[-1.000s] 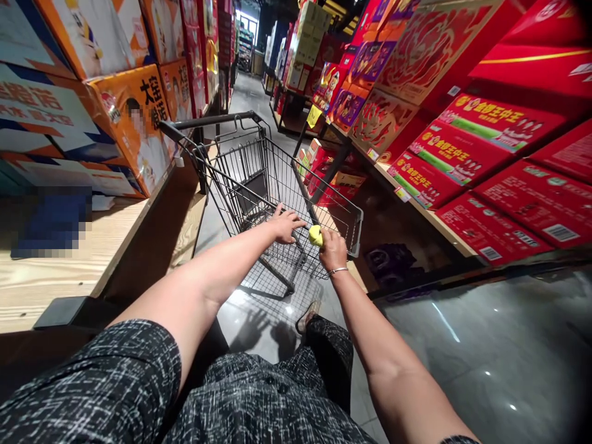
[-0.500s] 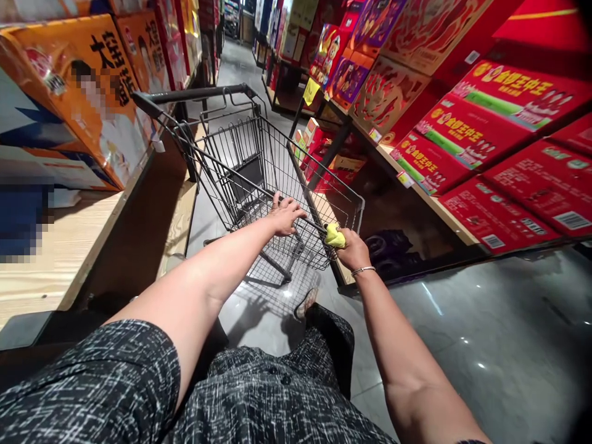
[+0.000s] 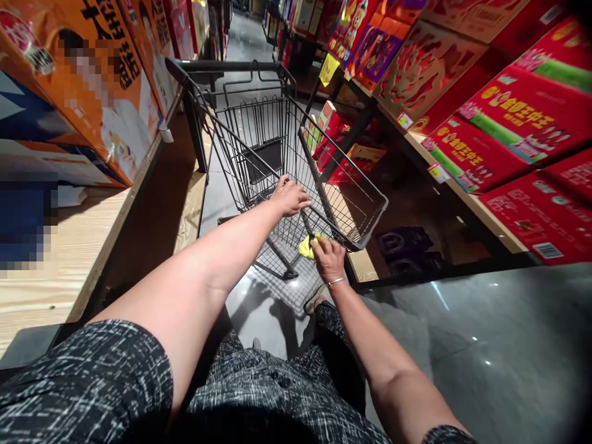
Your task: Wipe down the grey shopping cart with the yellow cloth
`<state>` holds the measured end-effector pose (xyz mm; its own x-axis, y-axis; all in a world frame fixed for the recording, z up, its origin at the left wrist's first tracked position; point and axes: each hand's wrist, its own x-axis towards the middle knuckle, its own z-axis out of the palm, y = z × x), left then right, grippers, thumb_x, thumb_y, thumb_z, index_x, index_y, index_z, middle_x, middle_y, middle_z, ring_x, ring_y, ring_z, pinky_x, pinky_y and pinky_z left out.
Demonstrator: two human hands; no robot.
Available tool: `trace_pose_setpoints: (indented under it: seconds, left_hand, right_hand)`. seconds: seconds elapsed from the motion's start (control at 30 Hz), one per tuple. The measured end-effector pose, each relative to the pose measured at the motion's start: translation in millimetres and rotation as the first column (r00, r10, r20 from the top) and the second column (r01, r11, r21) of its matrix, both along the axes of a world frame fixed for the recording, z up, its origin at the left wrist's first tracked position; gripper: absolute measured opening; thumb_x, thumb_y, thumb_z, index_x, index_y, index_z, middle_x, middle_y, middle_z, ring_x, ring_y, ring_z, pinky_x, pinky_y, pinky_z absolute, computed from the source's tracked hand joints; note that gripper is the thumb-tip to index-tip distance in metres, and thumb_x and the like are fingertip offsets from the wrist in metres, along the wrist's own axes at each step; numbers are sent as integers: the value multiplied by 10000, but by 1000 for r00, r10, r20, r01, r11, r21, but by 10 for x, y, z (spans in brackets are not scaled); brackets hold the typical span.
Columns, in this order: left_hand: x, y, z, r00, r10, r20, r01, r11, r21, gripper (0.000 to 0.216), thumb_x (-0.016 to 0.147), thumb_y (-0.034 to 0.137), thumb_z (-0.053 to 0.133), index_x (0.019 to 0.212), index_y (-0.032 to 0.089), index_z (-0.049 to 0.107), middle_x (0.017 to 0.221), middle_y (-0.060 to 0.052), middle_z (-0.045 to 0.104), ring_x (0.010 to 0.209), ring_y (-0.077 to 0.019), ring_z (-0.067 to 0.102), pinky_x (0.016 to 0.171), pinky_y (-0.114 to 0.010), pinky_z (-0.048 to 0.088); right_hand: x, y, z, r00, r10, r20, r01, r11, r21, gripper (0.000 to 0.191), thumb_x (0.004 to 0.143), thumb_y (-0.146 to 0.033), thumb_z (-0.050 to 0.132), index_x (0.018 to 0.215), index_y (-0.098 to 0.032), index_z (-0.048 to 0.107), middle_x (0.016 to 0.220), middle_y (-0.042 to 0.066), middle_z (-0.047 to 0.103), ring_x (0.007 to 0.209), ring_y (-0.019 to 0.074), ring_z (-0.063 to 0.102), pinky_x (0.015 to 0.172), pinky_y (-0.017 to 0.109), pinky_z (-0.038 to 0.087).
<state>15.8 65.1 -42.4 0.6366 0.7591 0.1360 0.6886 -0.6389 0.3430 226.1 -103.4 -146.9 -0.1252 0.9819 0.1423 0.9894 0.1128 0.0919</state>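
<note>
A black wire shopping cart [image 3: 272, 148] stands in the aisle in front of me, its handle bar at the far end. My left hand [image 3: 290, 197] rests on the cart's near rim, fingers curled over the wire. My right hand [image 3: 328, 256] is closed on a yellow cloth [image 3: 307, 245] and presses it against the outside of the cart's near wire wall, below the rim. A thin bracelet sits on my right wrist. The basket holds nothing that I can see.
Orange and white boxes [image 3: 115, 92] line a wooden shelf [image 3: 69, 246] on the left. Red gift boxes [image 3: 499, 135] fill sloped shelves on the right. The glossy grey floor [image 3: 485, 345] runs on up the narrow aisle between them.
My right hand with the yellow cloth has slid from the cart's right rim down and left onto its near wall. The cart sits closer and higher in view.
</note>
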Motion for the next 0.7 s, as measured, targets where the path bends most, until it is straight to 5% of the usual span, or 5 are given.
trace_pose_setpoints:
  seconds: [0.17,0.3,0.47,0.6,0.7]
  left_hand:
    - [-3,78,-16,1000,2,30,-2,1000,-1,339,1004,500,495,1083,324,773,1052,-22,670,1172,-261,495,1220,-511,82]
    - [1,111,-9,999,-2,35,2,1000,-17,320,1004,491,516,1085,323,776,1049,-18,673,1189,-259,496,1229,-516,60]
    - [2,149,-20,997,-6,71,8,1000,-25,321,1003,488,527,1087,307,778,1069,-23,677,1220,-270,493,1234,-525,21]
    - [-36,209,-47,995,-31,99,33,999,-21,319,998,492,522,1066,310,774,1061,-19,678,1223,-268,495,1231,-522,7]
    - [-75,260,-55,992,-43,115,46,999,-29,317,994,493,526,1052,304,774,1047,-21,674,1222,-266,498,1230,-518,6]
  right_hand:
    - [-154,-78,-605,998,68,19,-63,981,-182,337,952,-126,445,1144,-277,677,1279,89,649,1158,255,524,954,436,409]
    - [-206,-68,-710,996,93,10,-89,975,-206,301,914,-75,486,1053,-250,688,1167,82,684,1117,236,553,939,407,412]
    - [-76,34,-84,994,107,32,-101,984,-147,424,962,-155,445,1303,-329,629,1367,78,610,1226,269,468,983,452,392]
    - [151,-6,664,996,-84,31,79,989,127,458,945,-229,512,1373,-359,612,1378,108,592,1329,343,371,1051,526,312]
    - [284,-137,797,979,-203,17,196,960,199,426,958,-258,507,1346,-370,641,1379,105,585,1338,357,359,1067,530,285]
